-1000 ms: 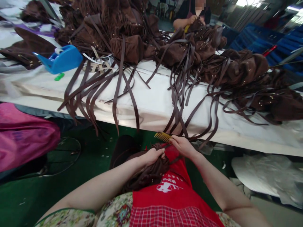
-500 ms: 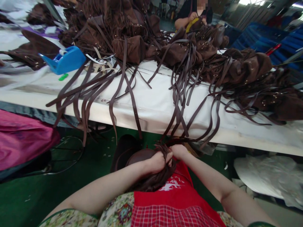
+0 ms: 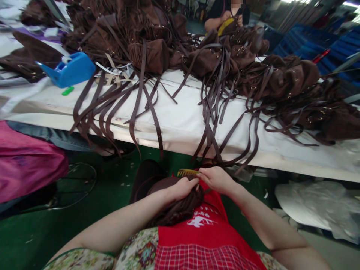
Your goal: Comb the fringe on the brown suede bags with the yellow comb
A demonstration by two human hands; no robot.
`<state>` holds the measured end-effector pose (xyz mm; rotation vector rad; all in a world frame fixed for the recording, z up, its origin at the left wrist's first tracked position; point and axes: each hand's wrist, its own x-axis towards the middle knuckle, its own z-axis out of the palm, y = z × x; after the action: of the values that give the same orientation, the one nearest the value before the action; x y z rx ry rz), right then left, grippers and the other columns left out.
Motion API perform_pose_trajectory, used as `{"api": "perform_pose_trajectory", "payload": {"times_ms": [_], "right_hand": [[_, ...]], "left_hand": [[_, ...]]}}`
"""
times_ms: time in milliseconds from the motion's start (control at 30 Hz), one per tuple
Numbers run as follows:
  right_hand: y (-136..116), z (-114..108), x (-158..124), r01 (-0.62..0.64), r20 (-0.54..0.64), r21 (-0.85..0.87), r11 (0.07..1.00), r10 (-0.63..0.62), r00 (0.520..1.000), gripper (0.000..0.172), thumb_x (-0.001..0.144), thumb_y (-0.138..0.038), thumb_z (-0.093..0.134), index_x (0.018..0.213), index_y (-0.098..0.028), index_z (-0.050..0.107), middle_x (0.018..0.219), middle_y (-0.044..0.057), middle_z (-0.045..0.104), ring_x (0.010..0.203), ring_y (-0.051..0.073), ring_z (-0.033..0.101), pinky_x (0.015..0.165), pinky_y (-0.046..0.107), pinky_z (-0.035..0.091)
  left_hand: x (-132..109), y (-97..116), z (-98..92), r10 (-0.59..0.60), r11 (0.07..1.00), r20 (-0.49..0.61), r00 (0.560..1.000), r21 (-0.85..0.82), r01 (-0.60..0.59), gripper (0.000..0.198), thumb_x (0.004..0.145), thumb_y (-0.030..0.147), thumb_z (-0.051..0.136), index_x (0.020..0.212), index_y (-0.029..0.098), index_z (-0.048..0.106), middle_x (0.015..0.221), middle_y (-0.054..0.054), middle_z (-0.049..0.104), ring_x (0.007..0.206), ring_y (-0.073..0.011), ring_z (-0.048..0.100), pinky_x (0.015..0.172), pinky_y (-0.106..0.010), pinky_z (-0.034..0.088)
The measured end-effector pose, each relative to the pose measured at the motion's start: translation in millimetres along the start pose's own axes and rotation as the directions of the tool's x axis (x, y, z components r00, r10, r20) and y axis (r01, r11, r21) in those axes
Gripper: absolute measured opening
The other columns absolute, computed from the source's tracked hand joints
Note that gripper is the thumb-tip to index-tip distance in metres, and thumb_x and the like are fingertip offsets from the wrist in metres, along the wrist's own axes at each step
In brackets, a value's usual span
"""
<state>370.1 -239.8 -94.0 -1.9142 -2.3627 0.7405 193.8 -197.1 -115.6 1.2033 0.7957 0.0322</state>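
A dark brown fringed bag (image 3: pixel 180 208) rests in my lap against the red apron (image 3: pixel 197 234). My left hand (image 3: pixel 185 187) is closed on the gathered brown material near its top. Just above, my right hand (image 3: pixel 215 178) grips a yellow comb (image 3: pixel 188 173), whose teeth point down and to the left over the bag. The fingertips of both hands are close together, and part of the comb's right end is hidden in my right hand. A rounded brown leather part (image 3: pixel 163 184) of the bag shows left of my left wrist.
Brown bags (image 3: pixel 152 56) are heaped along the white table (image 3: pixel 180 116), their straps (image 3: pixel 157 123) hanging over its front edge. A blue tape dispenser (image 3: pixel 74 69) stands at left. Across the table a person (image 3: pixel 225 20) handles something yellow. A pink cloth (image 3: pixel 30 161) lies on the left.
The yellow comb has come into view in my right hand, which has moved slightly up over the bag. My left hand stays on the bag. The camera view has shifted a little.
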Motion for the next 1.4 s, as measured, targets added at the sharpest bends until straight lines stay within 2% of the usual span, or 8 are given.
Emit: {"api": "perform_pose_trajectory", "payload": {"times_ms": [233,467,600,900,1000,1100,1200,1400], "right_hand": [[0,30,12,-0.003,0.142,-0.120,0.993,0.020,0.990,0.036,0.097,-0.040,0.031,0.089,-0.020,0.061,0.085,0.006,0.070,0.078,0.017,0.063,0.067,0.024,0.037],[11,44,20,-0.249,0.087,-0.251,0.935,0.278,0.957,0.042,0.098,-0.043,0.024,0.098,-0.020,0.060,0.086,0.010,0.070,0.080,0.022,0.067,0.069,0.029,0.044],[19,58,21,-0.318,0.087,-0.193,0.928,0.339,0.937,0.048,0.097,-0.047,0.021,0.101,-0.020,0.061,0.090,0.011,0.070,0.085,0.023,0.067,0.073,0.031,0.046],[71,78,-3,-0.553,0.098,0.014,0.833,0.550,0.830,0.041,0.095,-0.042,0.035,0.098,-0.017,0.067,0.098,0.012,0.070,0.093,0.022,0.065,0.082,0.032,0.047],[72,69,-8,-0.456,0.035,0.428,0.781,0.489,0.871,0.040,0.089,-0.047,0.048,0.104,-0.014,0.064,0.096,0.009,0.070,0.089,0.022,0.065,0.079,0.031,0.049],[50,59,-6,-0.097,-0.050,0.895,0.435,0.315,0.948,0.055,0.070,-0.044,0.072,0.113,-0.012,0.059,0.106,0.010,0.068,0.098,0.025,0.063,0.087,0.035,0.050],[21,56,1,0.015,-0.032,0.986,0.168,0.099,0.995,0.061,0.062,-0.036,0.079,0.114,-0.013,0.057,0.114,0.010,0.065,0.107,0.025,0.059,0.094,0.037,0.046],[1,77,9,-0.077,0.089,0.983,0.168,-0.064,0.994,0.066,0.057,-0.031,0.082,0.116,-0.015,0.057,0.110,0.006,0.066,0.103,0.023,0.061,0.090,0.035,0.049]], "left_hand": [[-4,1,-4.0,0.097,0.995,0.014,0.995,-0.001,-0.097,0.031,0.077,0.040,0.041,0.055,0.019,0.048,0.059,0.000,0.051,0.063,-0.0154,0.048,0.070,-0.027,0.042],[-12,7,-7.0,-0.068,0.986,-0.012,0.998,-0.150,0.066,0.035,0.077,0.048,0.043,0.057,0.020,0.047,0.053,-0.001,0.057,0.053,-0.0146,0.052,0.058,-0.027,0.042],[-4,-6,-5.1,-0.115,0.969,-0.031,0.993,-0.223,0.106,0.037,0.076,0.051,0.048,0.057,0.019,0.048,0.052,-0.001,0.058,0.049,-0.0138,0.051,0.055,-0.026,0.042],[-2,-19,-14.8,0.087,0.928,-0.021,0.996,-0.363,-0.089,0.042,0.077,0.050,0.053,0.052,0.017,0.048,0.055,-0.001,0.055,0.059,-0.0138,0.052,0.065,-0.026,0.042],[5,-31,-29.7,0.028,0.897,-0.024,0.999,-0.440,-0.035,0.038,0.076,0.046,0.055,0.054,0.016,0.051,0.057,-0.003,0.059,0.060,-0.0139,0.054,0.065,-0.026,0.043],[12,-41,-38.9,-0.056,0.866,-0.008,0.998,-0.498,0.045,0.034,0.075,0.044,0.057,0.058,0.015,0.054,0.062,-0.003,0.062,0.059,-0.0139,0.056,0.064,-0.025,0.045],[13,-41,-39.2,-0.115,0.842,-0.005,0.993,-0.531,0.095,0.031,0.076,0.043,0.056,0.063,0.015,0.059,0.068,-0.005,0.066,0.062,-0.0162,0.061,0.067,-0.027,0.049],[14,-41,-36.5,-0.319,0.789,-0.226,0.920,-0.601,0.126,0.022,0.079,0.030,0.057,0.076,0.010,0.067,0.070,-0.011,0.070,0.067,-0.0222,0.067,0.071,-0.033,0.054]]}}
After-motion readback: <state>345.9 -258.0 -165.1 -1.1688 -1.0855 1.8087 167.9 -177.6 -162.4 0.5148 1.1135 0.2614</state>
